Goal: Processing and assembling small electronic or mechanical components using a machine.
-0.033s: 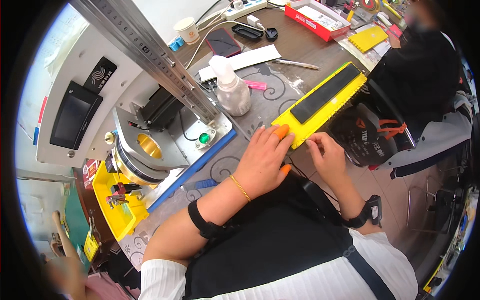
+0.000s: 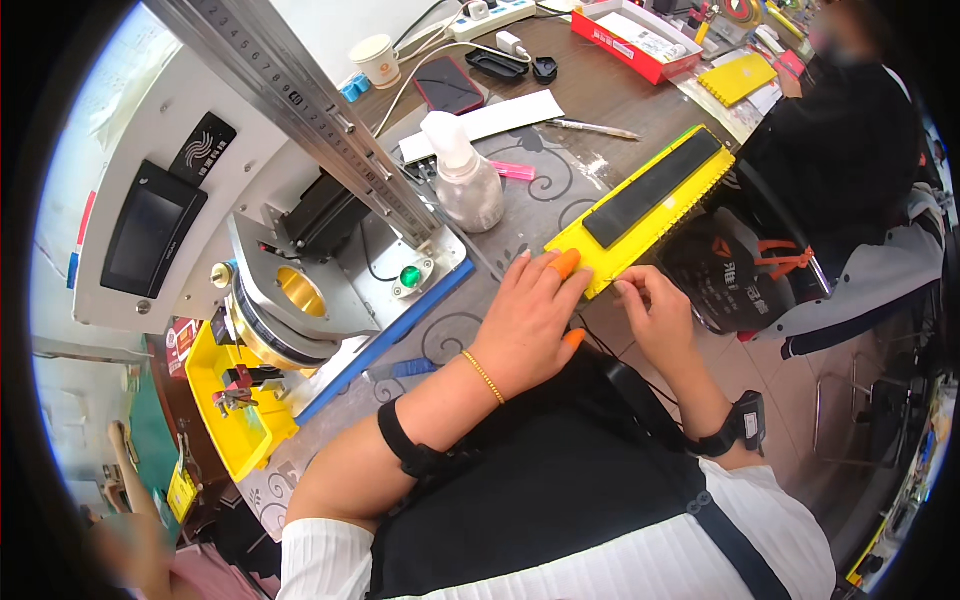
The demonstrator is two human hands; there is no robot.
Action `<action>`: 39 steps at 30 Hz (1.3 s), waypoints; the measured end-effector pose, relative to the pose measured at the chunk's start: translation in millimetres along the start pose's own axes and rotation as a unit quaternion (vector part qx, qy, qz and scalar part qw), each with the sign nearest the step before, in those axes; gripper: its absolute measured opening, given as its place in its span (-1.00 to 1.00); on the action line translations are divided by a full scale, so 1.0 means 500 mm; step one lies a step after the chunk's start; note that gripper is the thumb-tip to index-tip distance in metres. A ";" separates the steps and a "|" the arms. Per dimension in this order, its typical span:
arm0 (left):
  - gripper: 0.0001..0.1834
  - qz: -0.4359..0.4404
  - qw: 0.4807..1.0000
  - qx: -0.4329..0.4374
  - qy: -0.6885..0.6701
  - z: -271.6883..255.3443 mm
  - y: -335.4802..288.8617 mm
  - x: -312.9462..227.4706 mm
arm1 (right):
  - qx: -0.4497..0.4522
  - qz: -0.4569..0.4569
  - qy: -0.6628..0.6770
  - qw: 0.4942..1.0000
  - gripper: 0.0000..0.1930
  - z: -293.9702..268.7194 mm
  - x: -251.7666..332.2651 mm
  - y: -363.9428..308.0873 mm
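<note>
A long yellow board [image 2: 625,232] with a ridged edge lies slantwise along the table's front edge. On top of it rests a black rectangular strip [image 2: 655,190]. My left hand [image 2: 527,325] has its fingers stretched out, their tips on the board's near left end; orange covers show on the index finger and thumb. Close by the board's near corner is my right hand [image 2: 655,312], its thumb and fingertips pinched together. Whatever the pinch holds, if anything, is too small to make out.
A measuring machine with a ruled metal column [image 2: 290,95] stands at left. Beyond my left hand are a clear bottle [image 2: 468,190], a pink stick [image 2: 514,171] and a pen-like tool [image 2: 592,128]. A yellow bin [image 2: 240,430] sits lower left. Another person [image 2: 830,150] sits at right.
</note>
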State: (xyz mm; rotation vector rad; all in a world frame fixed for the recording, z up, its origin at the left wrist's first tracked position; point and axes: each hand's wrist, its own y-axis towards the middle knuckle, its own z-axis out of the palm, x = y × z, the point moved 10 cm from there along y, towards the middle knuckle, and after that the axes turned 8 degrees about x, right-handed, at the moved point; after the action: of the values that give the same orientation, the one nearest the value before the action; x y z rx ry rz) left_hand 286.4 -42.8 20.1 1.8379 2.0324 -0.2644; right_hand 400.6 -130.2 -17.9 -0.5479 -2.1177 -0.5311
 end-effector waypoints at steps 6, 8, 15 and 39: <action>-0.34 -0.006 1.000 -0.010 0.021 -0.007 0.021 -0.029 | -0.011 0.024 0.025 0.999 -0.91 -0.019 -0.012 0.007; -0.37 -0.003 1.000 -0.012 0.027 -0.004 0.024 -0.026 | -0.003 0.020 0.020 1.000 -0.91 -0.019 -0.005 0.011; -0.40 0.000 1.000 -0.004 0.008 -0.004 0.018 -0.017 | 0.000 -0.029 -0.034 0.999 -0.89 -0.013 0.014 0.005; -0.44 -0.007 0.999 -0.047 -0.021 0.000 -0.012 0.024 | 0.187 0.035 -0.139 0.972 -0.93 -0.271 0.221 -0.106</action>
State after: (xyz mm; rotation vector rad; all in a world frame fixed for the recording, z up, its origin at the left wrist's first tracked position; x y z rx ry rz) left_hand 279.6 -32.6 14.5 1.7489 1.9946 -0.2057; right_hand 398.5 -227.1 136.9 -0.4989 -2.3763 -0.0065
